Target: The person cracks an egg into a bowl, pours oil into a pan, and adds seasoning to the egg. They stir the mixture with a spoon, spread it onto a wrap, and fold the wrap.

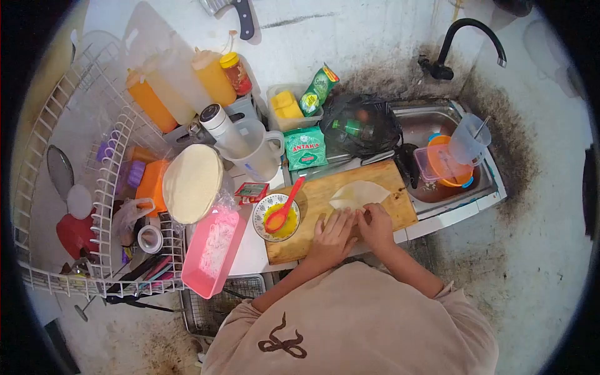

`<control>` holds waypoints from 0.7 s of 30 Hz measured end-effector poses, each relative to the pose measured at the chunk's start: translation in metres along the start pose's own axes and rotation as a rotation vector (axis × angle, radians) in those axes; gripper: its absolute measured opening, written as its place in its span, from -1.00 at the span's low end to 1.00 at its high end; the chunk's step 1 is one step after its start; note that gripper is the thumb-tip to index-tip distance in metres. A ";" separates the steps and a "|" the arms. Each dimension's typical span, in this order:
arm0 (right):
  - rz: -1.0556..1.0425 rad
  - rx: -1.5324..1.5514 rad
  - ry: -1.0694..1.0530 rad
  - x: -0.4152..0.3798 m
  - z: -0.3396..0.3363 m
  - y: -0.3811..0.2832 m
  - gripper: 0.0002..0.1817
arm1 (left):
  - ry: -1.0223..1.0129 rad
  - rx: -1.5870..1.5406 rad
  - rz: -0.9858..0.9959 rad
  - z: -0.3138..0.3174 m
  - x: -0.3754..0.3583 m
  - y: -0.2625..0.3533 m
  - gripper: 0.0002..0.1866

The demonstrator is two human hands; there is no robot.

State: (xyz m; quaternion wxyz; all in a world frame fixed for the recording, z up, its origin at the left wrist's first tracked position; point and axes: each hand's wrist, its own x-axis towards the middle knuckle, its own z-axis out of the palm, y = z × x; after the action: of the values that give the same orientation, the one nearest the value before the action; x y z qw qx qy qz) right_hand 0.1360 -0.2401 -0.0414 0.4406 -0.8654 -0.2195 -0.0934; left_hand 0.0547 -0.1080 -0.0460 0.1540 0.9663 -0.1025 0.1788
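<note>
Wrapper sheet (pixel 358 194) is lying flat on the wooden cutting board (pixel 400 212), its near edge being folded under both hands. Left hand (pixel 332 232) and right hand (pixel 377 226) are pressing side by side, fingers curled onto the edge; whether filling sits beneath cannot be told. Judgement: rolling goes best keeping even, gentle pressure, avoiding tearing the thin sheet.

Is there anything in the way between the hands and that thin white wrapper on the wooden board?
No. Both the left hand and the right hand already rest on the near edge of the wrapper on the cutting board. The bowl with the red spoon sits off to the left.
</note>
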 end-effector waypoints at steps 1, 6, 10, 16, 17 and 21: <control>0.018 -0.016 -0.012 0.001 -0.001 0.001 -0.84 | -0.013 0.005 0.000 0.001 0.001 0.000 -0.37; 0.038 -0.103 -0.063 0.004 0.001 0.012 -0.83 | -0.059 0.044 0.013 0.004 0.001 -0.001 -0.33; 0.194 0.007 -0.111 0.008 -0.004 0.010 -0.74 | -0.073 0.049 0.010 -0.001 0.004 0.001 -0.35; 0.218 -0.149 -0.049 0.023 -0.016 0.030 -0.63 | -0.142 0.058 -0.016 -0.001 0.005 0.002 -0.34; 0.185 -0.244 -0.017 0.025 -0.022 0.032 -0.62 | -0.163 0.045 -0.028 0.000 0.007 0.002 -0.34; 0.066 -0.532 -0.005 0.034 -0.031 0.044 -0.58 | -0.162 0.013 0.001 0.005 0.010 0.000 -0.34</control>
State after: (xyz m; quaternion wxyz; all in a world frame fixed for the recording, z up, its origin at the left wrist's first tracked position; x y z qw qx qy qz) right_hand 0.1872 -0.2779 -0.0432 0.1998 -0.9577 -0.1601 -0.1312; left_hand 0.0658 -0.1109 -0.0465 0.1388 0.9786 -0.1138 0.1009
